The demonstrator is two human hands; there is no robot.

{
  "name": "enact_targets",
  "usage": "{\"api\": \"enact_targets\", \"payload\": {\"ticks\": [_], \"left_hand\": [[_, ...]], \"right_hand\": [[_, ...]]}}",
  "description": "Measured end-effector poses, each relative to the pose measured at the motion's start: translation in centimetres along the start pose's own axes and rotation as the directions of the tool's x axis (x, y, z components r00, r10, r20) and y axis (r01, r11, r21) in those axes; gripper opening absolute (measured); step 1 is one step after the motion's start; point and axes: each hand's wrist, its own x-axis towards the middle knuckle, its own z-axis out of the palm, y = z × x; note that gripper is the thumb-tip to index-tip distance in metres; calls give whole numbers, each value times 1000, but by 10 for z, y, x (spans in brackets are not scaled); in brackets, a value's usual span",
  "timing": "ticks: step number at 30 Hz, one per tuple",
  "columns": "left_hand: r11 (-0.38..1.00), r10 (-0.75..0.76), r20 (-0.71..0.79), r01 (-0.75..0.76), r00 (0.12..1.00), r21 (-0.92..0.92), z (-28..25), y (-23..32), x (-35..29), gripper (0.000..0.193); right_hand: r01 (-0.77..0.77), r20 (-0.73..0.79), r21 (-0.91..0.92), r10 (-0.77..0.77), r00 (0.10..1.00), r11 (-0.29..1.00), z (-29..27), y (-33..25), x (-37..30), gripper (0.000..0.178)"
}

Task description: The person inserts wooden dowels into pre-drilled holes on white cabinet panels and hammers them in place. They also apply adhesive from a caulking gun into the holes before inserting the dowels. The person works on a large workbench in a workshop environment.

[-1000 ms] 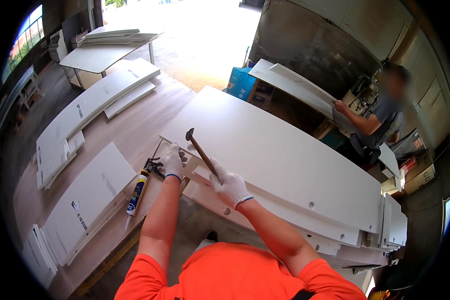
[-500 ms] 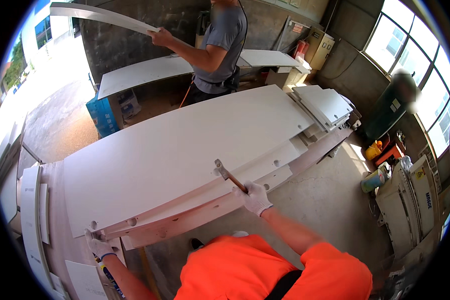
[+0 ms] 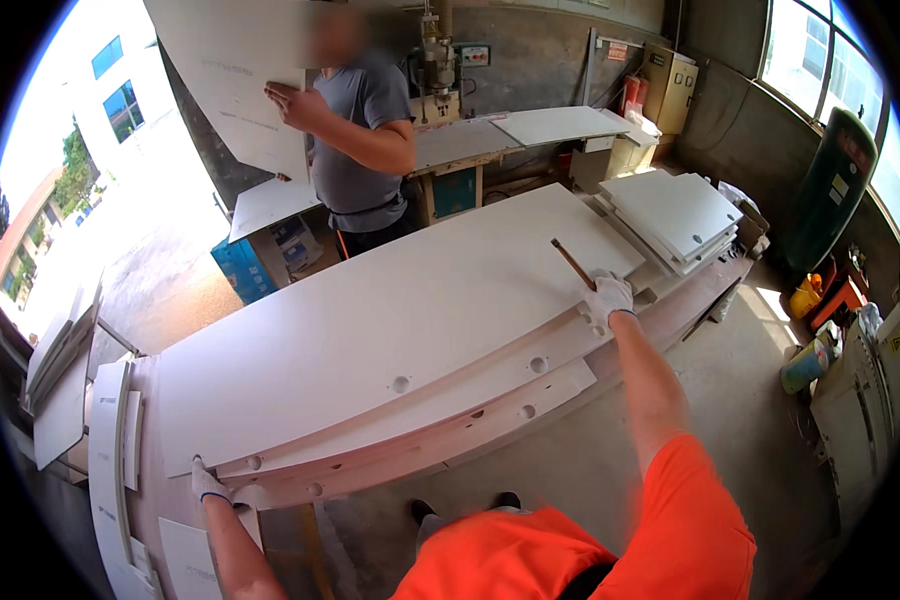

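Note:
A long white panel (image 3: 400, 310) with round holes along its near edge lies on top of a stack of similar panels. My left hand (image 3: 210, 486), in a white glove, grips the near left edge of the top panel, beside a hole. My right hand (image 3: 611, 294), also gloved, is closed around a hammer (image 3: 574, 264) at the right end of that panel. The hammer's wooden handle points away from me over the panel; its head is hidden by the glove.
Across the stack a person in a grey shirt (image 3: 365, 150) holds up a white board (image 3: 235, 90). Smaller white panels (image 3: 670, 215) are piled at the right. Narrow boards (image 3: 110, 470) lie at the left. A drilling machine (image 3: 437, 65) and a workbench (image 3: 460, 145) stand behind.
My right hand has moved right along the panel, and the hammer's head no longer shows. My left hand stays at the left corner. The other person has turned their board broadside.

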Motion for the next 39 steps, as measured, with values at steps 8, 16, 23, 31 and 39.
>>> {"api": "enact_targets", "payload": {"ticks": [8, 16, 23, 31, 39], "left_hand": [[964, 217, -393, -133, 893, 230, 18, -1, 8, 54], [970, 194, -342, -128, 920, 205, 7, 14, -10, 45], [818, 573, -381, -477, 726, 322, -44, -4, -85, 35], [791, 537, 65, -529, 841, 308, 131, -94, -299, 30], [757, 413, 502, -593, 760, 275, 247, -112, -369, 16]], "right_hand": [[34, -46, 34, -32, 998, 999, -7, 17, -5, 40], [-21, -86, 323, 52, 995, 946, -21, 51, -53, 41], [-286, 137, 887, 384, 913, 363, 15, 57, -171, 34], [-398, 327, 896, 311, 892, 199, 13, 50, -251, 18], [-239, 250, 823, 49, 967, 515, -53, 21, -217, 21]]}}
